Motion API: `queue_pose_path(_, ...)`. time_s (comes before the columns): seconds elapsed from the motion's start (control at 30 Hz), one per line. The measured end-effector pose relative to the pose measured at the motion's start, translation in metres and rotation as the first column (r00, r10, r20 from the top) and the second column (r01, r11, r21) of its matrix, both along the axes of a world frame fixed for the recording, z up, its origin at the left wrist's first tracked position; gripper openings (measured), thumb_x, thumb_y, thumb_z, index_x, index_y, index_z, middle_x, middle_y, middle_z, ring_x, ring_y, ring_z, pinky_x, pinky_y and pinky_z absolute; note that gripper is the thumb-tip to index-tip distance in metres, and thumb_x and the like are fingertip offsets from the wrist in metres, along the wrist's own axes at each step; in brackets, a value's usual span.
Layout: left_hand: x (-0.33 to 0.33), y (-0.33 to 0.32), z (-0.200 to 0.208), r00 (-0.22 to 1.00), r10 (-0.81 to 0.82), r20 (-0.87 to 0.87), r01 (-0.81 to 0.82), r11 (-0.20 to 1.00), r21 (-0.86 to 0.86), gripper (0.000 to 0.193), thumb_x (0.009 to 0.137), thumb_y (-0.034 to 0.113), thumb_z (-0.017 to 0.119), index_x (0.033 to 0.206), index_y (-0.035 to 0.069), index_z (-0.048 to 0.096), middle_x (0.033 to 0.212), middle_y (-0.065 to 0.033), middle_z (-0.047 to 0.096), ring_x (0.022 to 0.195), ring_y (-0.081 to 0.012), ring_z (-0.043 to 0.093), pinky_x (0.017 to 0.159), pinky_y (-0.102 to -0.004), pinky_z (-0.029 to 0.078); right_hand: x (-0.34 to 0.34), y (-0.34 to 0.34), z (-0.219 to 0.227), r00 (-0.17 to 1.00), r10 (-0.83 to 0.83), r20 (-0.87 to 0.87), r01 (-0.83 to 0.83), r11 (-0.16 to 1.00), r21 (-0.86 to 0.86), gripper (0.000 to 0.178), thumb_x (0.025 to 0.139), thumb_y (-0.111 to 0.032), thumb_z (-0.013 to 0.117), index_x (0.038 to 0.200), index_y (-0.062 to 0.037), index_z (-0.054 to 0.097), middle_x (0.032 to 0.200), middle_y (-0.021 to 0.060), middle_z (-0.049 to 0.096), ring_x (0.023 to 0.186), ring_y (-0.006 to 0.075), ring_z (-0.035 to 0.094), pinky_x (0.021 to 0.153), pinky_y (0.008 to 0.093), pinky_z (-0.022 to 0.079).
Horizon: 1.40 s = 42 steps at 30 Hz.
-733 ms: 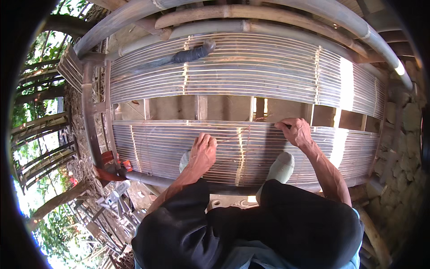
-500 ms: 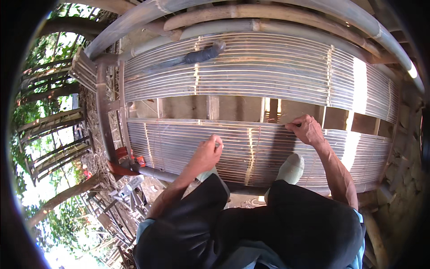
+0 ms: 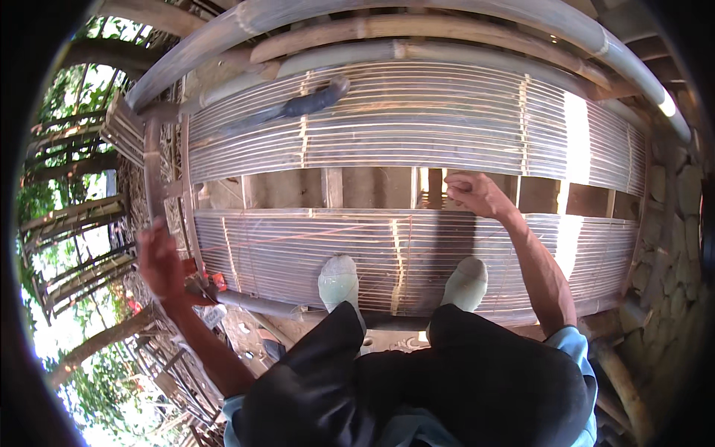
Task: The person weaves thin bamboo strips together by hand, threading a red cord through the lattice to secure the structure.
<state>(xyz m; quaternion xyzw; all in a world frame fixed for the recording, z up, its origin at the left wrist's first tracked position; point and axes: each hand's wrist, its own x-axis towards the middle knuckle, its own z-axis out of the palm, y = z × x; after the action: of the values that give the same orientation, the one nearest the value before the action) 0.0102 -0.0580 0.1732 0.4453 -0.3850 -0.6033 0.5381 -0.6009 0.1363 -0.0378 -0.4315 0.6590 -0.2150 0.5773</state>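
Note:
My right hand (image 3: 477, 195) is closed in a pinch over the gap between two bamboo slat panels; whatever its fingertips hold is too small to make out. Far to the left, my left hand (image 3: 160, 264) is raised beyond the near panel's left end, its fingers smeared by motion. Beneath my feet lies the near slat panel (image 3: 298, 268), made of thin strips bound by pale cross ties. A thin reddish strand (image 3: 298, 236) runs slantwise over its left half; its ends cannot be traced clearly. The far slat panel (image 3: 417, 119) lies parallel beyond the gap.
A long tool with a dark wrapped handle (image 3: 305, 104) rests on the far panel. Thick bamboo poles (image 3: 417, 28) form a rail behind. My socked feet (image 3: 467, 283) stand on the near panel. A small red-orange object (image 3: 218, 281) sits by the left post (image 3: 153, 164).
My left hand has swung far left from above the near panel. My right hand has shifted slightly left and stays pinched. A slanting reddish strand now shows, and the view has shifted somewhat.

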Motion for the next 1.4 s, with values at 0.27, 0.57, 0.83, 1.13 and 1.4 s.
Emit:
queue_pose_path(0.27,-0.346,0.064,-0.177,0.053,-0.529,0.847,0.659,0.656,0.368,0.021,0.094,0.002,0.059,0.106,0.001,0.077,0.09,-0.0161,0.076,0.073,-0.0211,0.072,0.066,-0.0384,0.06,0.041,-0.02,-0.022,0.959,0.022,-0.284,-0.046,0.996,-0.079,0.046,0.086,-0.021,0.065,0.132,-0.017,0.068,0.098,0.0219,0.074,0.092,0.0389,0.073,0.085,0.0453,0.058)
queue_pose_path(0.57,-0.377,0.082,-0.216,0.068,-0.504,0.861,0.63,0.691,0.355,0.019,0.087,0.011,0.066,0.1,0.004,0.078,0.069,-0.0146,0.071,0.057,-0.0246,0.066,0.058,-0.0406,0.054,0.058,-0.014,-0.019,0.958,-0.072,-0.279,0.034,0.99,-0.137,0.019,0.091,-0.019,0.067,0.106,-0.0143,0.078,0.096,0.0191,0.075,0.088,0.036,0.073,0.081,0.0451,0.058)
queue_pose_path(0.83,-0.363,0.054,-0.138,0.588,-0.74,-0.326,0.776,0.403,0.484,0.061,0.094,-0.001,0.055,0.152,0.013,0.044,0.107,-0.0181,0.074,0.068,-0.01,0.066,0.049,-0.0186,0.049,0.033,0.021,0.056,0.765,-0.262,0.588,0.367,0.928,-0.063,0.018,0.104,-0.016,0.06,0.104,-0.004,0.072,0.099,0.0047,0.071,0.101,0.0147,0.065,0.093,0.033,0.051)
queue_pose_path(1.13,-0.324,0.067,-0.127,0.264,-0.025,0.964,0.798,0.567,-0.204,0.055,0.08,0.004,0.071,0.133,0.015,0.067,0.06,0.0032,0.058,0.059,-0.0149,0.055,0.072,-0.0408,0.058,0.035,0.007,0.098,0.994,-0.088,-0.064,0.071,0.972,-0.225,0.022,0.099,-0.02,0.064,0.106,-0.0022,0.074,0.098,0.0101,0.074,0.088,0.0221,0.07,0.079,0.0334,0.056)
queue_pose_path(1.4,-0.123,0.047,-0.037,-0.151,0.413,0.898,0.676,0.706,-0.211,0.042,0.081,0.005,0.064,0.122,0.013,0.071,0.081,-0.0074,0.072,0.073,-0.0219,0.07,0.066,-0.0354,0.06,0.006,0.012,0.072,0.935,-0.158,-0.317,0.022,0.919,-0.394,0.02,0.091,-0.014,0.061,0.098,0.0002,0.074,0.087,0.0161,0.072,0.078,0.0285,0.07,0.071,0.0386,0.056)
